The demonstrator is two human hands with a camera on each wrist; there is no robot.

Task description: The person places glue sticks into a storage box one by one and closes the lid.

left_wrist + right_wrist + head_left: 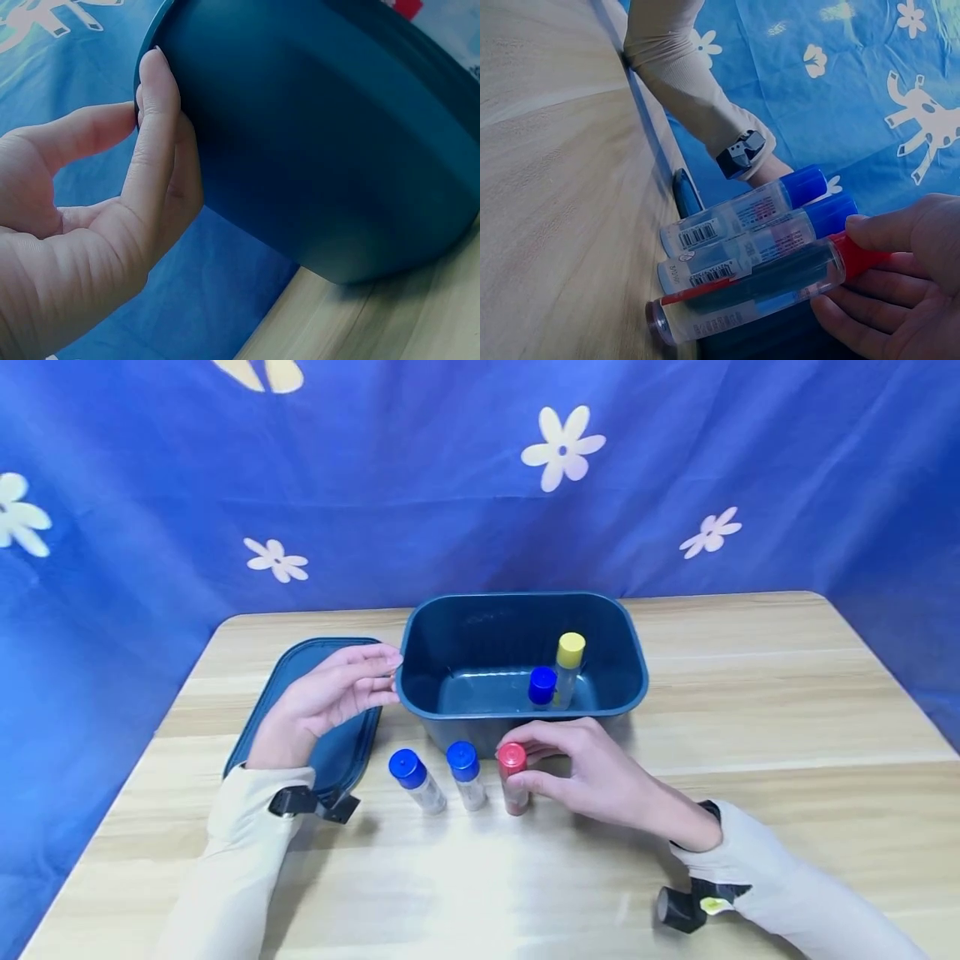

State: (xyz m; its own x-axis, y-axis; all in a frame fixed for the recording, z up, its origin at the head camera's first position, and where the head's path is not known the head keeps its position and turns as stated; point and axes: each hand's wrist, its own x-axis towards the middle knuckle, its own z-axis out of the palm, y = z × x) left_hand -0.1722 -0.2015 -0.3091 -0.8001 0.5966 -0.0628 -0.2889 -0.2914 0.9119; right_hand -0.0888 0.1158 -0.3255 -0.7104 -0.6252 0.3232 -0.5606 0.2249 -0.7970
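My right hand [581, 768] grips a slim clear bottle with a red cap [757, 289], thumb and fingers about its cap end. The bottle stands upright on the table in front of a dark teal plastic box [480, 718]. Left of it stand two blue-capped clear bottles [471, 785] [420, 785], with barcodes visible in the right wrist view. My left hand [112, 202] pinches the box's left rim, fingers against the outer wall. Inside the box, a yellow-capped bottle [570, 660] and a blue-capped one [542, 685] stand at the right; the near wall partly hides them.
A matching teal lid [341, 760] lies on the wooden table [750, 718] left of the box, partly under my left hand and wrist. Behind the table hangs a blue cloth [420, 485] with white flowers. A small black camera is strapped to each wrist.
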